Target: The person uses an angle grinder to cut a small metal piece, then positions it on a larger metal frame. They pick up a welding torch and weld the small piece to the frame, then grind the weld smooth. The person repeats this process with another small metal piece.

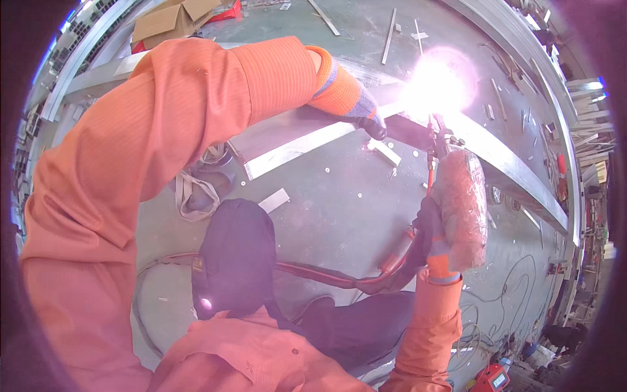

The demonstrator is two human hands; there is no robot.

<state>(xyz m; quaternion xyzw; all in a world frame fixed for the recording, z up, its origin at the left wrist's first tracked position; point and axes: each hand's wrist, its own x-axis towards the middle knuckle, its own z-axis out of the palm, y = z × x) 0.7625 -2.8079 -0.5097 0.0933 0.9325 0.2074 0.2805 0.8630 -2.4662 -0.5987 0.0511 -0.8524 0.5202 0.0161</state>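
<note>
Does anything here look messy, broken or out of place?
Mostly the floor: metal strips and small offcuts lie scattered at odd angles, and a flattened cardboard box lies near the long metal beam. Nothing looks broken.

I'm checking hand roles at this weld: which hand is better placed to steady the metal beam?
Left, probably. The left hand already rests on the metal beam beside the arc flash, while the right hand is closed around the welding torch.

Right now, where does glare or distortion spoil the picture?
Head view: the welding flash burns out white, hiding the metal beam beneath it; fisheye bends the straight beams near the rim; dark corners vignette; an orange cast washes the sleeves and gloved right hand.
</note>
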